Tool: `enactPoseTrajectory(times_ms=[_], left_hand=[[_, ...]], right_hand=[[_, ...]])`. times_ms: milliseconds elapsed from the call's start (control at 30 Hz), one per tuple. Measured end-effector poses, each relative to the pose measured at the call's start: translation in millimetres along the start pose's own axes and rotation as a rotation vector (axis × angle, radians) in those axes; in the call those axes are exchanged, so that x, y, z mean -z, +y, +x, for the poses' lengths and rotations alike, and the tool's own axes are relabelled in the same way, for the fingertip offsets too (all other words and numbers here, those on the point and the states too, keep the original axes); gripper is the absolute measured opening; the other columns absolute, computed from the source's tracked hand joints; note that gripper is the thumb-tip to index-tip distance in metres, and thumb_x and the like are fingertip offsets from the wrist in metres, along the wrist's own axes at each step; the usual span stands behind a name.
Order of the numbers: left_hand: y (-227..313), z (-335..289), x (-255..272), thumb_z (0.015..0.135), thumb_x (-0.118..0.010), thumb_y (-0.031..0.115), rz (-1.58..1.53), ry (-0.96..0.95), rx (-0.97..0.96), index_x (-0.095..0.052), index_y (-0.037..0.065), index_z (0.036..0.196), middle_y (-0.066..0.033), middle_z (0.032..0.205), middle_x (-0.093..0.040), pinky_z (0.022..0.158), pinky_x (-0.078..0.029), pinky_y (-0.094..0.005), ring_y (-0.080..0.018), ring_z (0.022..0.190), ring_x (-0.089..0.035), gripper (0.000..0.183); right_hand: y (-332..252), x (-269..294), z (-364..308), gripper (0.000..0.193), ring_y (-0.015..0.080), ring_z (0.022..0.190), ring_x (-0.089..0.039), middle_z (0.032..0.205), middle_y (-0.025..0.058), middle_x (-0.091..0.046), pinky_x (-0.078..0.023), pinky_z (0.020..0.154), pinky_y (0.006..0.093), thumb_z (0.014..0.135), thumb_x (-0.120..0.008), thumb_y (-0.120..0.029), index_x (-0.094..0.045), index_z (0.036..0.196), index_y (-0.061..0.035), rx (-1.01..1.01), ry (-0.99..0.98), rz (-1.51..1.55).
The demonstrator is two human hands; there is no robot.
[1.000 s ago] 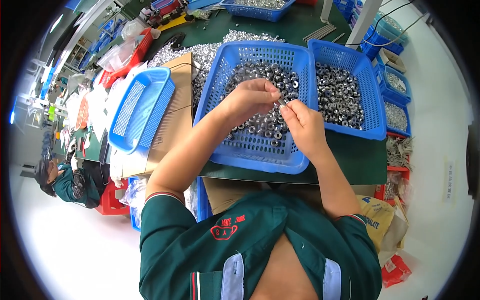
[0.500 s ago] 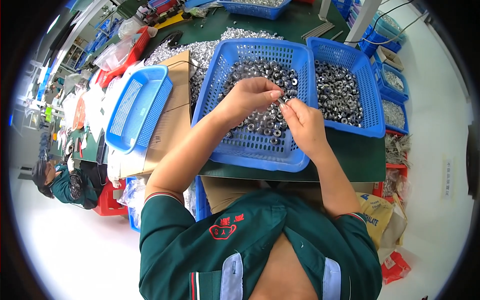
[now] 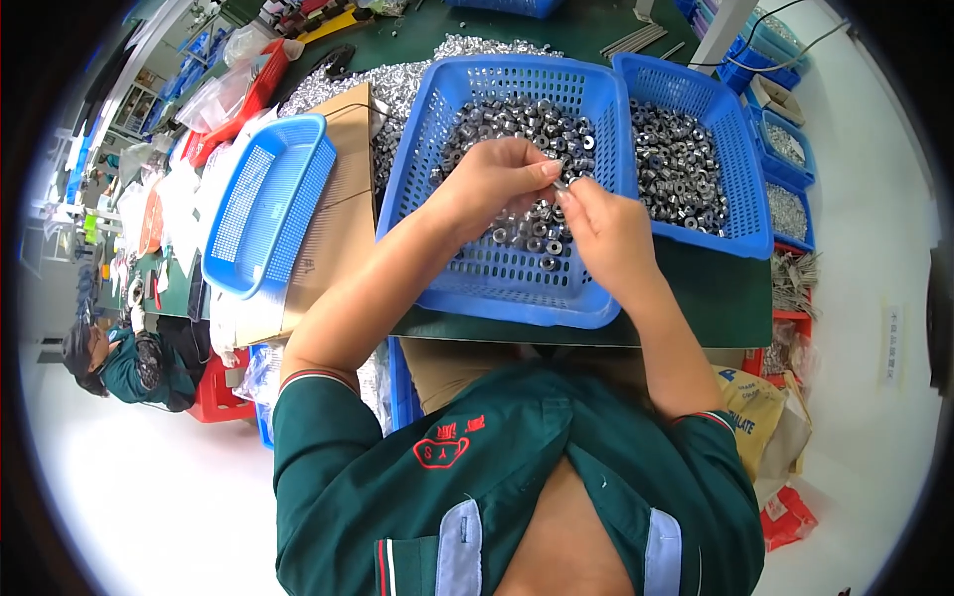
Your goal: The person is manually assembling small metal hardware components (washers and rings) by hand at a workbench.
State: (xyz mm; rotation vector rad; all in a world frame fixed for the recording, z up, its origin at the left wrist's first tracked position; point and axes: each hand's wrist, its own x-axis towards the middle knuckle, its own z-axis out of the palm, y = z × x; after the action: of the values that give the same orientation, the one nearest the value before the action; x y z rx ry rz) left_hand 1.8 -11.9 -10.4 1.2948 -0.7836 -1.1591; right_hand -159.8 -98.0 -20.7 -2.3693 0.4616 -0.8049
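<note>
At the near edge of the worktop [image 3: 715,308], a dark green surface, the person's two forearms rise from green sleeves and meet over the middle blue basket [image 3: 497,288]; the left hand [image 3: 492,184] curls inward with thumb and forefinger pinched together on a small metal part [image 3: 559,185], and the right hand [image 3: 606,233] comes up to the same part from below, its fingertips closed against it; held so, just above the heap, the piece seems placed where both hands can work it and any drop falls back into the basket. What exactly each fingertip does is too small to tell. Beneath the hands lie many small ring-shaped metal parts [image 3: 527,124], piled toward the basket's far half, the near half mostly bare mesh. Touching its right wall stands a second blue basket [image 3: 740,189] of similar parts, toward the right edge; to the left, an empty blue tray [image 3: 263,209] rests tilted on a cardboard box [image 3: 338,228] at the left edge. Farther back a loose heap of silvery pieces [image 3: 397,79] spreads over the worktop, with clear bags and a red tray toward the far left corner; smaller blue bins [image 3: 790,179] line the right side. The basket walls and the forearms hide what lies directly under the hands. Off to the left, well apart, another person in green [image 3: 129,363] sits at a long bench.
</note>
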Motion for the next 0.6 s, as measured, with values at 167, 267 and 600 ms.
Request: enactPoseTrajectory(times_ms=[167, 267, 600], left_hand=[[6, 0, -8, 0.089, -0.066, 0.016, 0.139, 0.015, -0.178, -0.062, 0.0, 0.097, -0.0012, 0.081, -0.061, 0.061, -0.04, -0.0193, -0.0052, 0.067, -0.05, 0.018], [7, -3, -10, 0.089, -0.064, 0.014, 0.178, 0.016, -0.313, -0.062, 0.001, 0.099, -0.0013, 0.084, -0.062, 0.063, -0.041, -0.0193, -0.005, 0.07, -0.051, 0.017], [-12, 15, 13, 0.084, -0.06, 0.012, -0.054, -0.041, 0.17, -0.057, 0.006, 0.091, -0.0058, 0.076, -0.061, 0.047, -0.039, -0.0241, -0.0122, 0.061, -0.052, 0.01]], right_hand=[[9, 15, 8, 0.025, 0.0122, 0.043, -0.047, 0.051, 0.0038, -0.046, -0.036, 0.042, 0.0309, 0.094, -0.054, -0.022, -0.057, 0.08, -0.0007, -0.292, -0.178, 0.562], [3, 26, 13, 0.025, 0.0039, 0.041, -0.038, 0.052, -0.0038, -0.044, -0.033, 0.039, 0.0189, 0.095, -0.054, -0.021, -0.057, 0.078, -0.0027, -0.492, -0.326, 1.022], [1, 12, -8, 0.023, 0.0025, 0.05, -0.04, 0.055, -0.004, -0.046, -0.031, 0.045, 0.0203, 0.096, -0.054, -0.02, -0.057, 0.079, -0.0031, -0.341, -0.065, 0.788]])
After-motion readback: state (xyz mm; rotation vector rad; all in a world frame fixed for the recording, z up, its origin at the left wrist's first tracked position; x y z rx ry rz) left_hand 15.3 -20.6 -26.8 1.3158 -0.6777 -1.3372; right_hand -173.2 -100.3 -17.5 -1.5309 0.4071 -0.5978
